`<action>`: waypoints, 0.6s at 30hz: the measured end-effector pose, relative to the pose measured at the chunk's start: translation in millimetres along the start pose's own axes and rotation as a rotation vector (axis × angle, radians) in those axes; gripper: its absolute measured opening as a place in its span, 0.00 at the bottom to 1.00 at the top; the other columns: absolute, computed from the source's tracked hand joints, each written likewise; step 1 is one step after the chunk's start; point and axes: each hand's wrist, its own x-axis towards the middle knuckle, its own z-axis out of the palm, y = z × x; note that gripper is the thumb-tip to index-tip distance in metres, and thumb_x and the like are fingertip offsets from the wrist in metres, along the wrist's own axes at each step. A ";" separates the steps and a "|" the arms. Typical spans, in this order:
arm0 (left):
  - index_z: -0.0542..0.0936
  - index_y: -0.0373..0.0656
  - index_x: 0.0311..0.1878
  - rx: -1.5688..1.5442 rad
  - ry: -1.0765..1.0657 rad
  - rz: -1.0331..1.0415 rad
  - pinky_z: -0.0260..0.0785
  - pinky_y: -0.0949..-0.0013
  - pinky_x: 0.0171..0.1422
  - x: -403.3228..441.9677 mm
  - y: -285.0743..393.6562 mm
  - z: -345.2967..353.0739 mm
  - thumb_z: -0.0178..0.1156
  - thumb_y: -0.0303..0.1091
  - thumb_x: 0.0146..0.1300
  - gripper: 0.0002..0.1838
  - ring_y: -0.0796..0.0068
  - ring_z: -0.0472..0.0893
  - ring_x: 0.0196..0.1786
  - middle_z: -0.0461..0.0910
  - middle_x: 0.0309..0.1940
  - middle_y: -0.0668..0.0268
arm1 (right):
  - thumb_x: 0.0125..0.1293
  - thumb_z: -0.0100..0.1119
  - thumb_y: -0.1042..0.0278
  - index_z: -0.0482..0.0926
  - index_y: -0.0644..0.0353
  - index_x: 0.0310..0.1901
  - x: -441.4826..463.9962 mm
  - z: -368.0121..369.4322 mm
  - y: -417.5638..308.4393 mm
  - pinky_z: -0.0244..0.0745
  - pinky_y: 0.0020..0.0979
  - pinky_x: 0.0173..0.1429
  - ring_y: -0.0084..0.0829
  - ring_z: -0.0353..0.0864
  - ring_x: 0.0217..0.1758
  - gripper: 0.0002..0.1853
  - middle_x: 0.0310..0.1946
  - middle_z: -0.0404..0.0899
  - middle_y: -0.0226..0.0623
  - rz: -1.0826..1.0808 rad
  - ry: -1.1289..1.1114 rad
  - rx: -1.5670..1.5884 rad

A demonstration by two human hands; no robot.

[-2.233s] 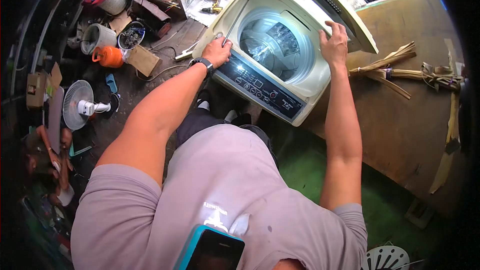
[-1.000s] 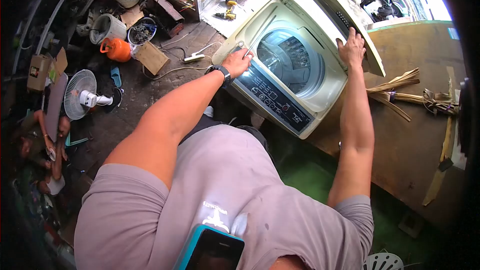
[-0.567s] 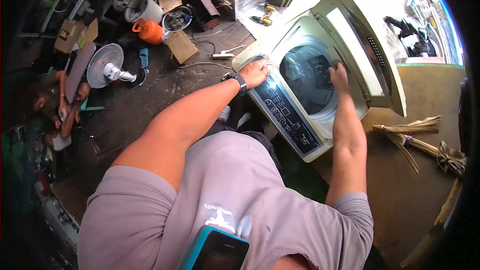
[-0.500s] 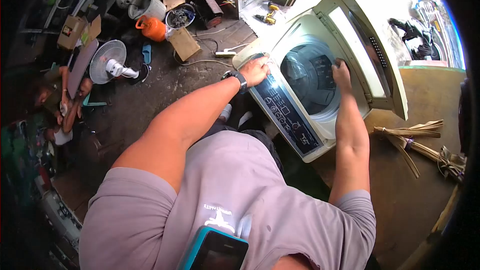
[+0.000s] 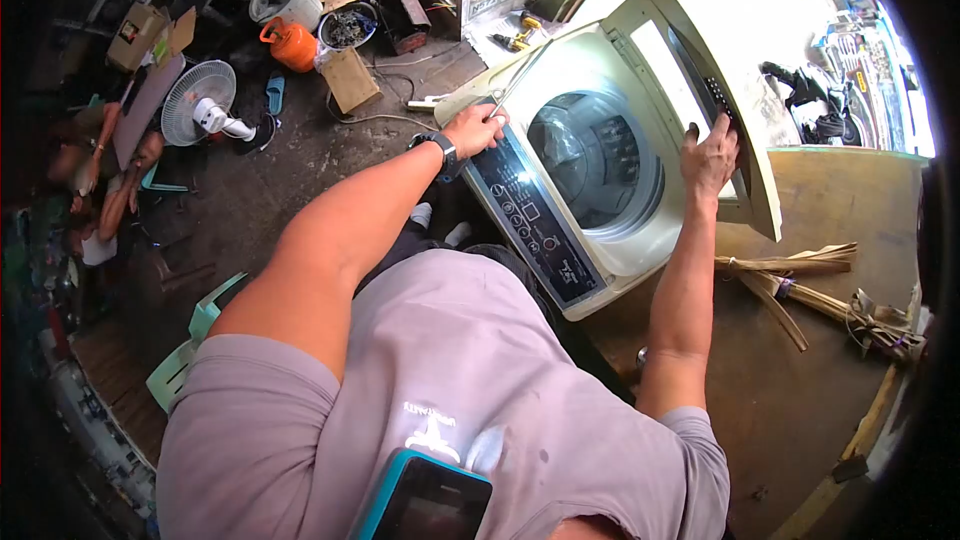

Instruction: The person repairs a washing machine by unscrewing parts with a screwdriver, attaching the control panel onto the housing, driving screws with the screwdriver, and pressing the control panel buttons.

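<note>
A top-loading washing machine [image 5: 625, 255] stands before me with its lid [image 5: 758, 180] raised and its metal drum [image 5: 590, 155] exposed. My left hand [image 5: 474, 132] is closed around a thin metal rod [image 5: 520, 78] at the far end of the dark control panel [image 5: 532, 215]; the rod's gripped end is hidden. Against the inner side of the lid, my right hand [image 5: 708, 158] has its fingers apart and thumb out. Clear plastic-looking material [image 5: 560, 145] shows inside the drum.
A yellow drill [image 5: 515, 38] lies beyond the washer. Tied dry stalks [image 5: 800, 290] rest on the brown tabletop [image 5: 760, 420] at right. At left are a fan [image 5: 200, 105], an orange tank [image 5: 290, 44], a cardboard box [image 5: 350, 80], a green chair [image 5: 185, 365] and other people.
My right hand has moved from the drum opening up to the lid. My left hand has shifted slightly along the panel's far end, and the rod now shows. The view has shifted slightly.
</note>
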 end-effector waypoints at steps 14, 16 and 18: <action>0.85 0.45 0.57 0.006 -0.003 -0.122 0.69 0.76 0.30 -88.7 -9.5 -91.3 0.60 0.48 0.77 0.18 0.83 0.82 0.29 0.86 0.36 0.71 | 0.73 0.63 0.63 0.79 0.60 0.58 -72.7 -79.4 -68.4 0.75 0.50 0.61 0.50 0.85 0.59 0.16 0.53 0.86 0.48 0.080 -0.404 0.307; 0.85 0.45 0.56 0.005 0.017 -0.144 0.69 0.76 0.30 -96.5 -34.1 -108.9 0.60 0.47 0.77 0.17 0.83 0.82 0.29 0.86 0.36 0.71 | 0.73 0.63 0.66 0.82 0.64 0.57 -85.2 -87.3 -87.1 0.79 0.43 0.61 0.49 0.88 0.54 0.15 0.51 0.88 0.52 0.198 -0.559 0.424; 0.84 0.45 0.56 0.026 0.012 -0.218 0.69 0.76 0.29 -98.4 -59.7 -127.7 0.59 0.46 0.78 0.17 0.83 0.82 0.28 0.86 0.36 0.70 | 0.71 0.65 0.66 0.81 0.65 0.57 -110.7 -42.0 -67.8 0.79 0.44 0.61 0.50 0.88 0.54 0.17 0.50 0.87 0.54 0.199 -0.619 0.503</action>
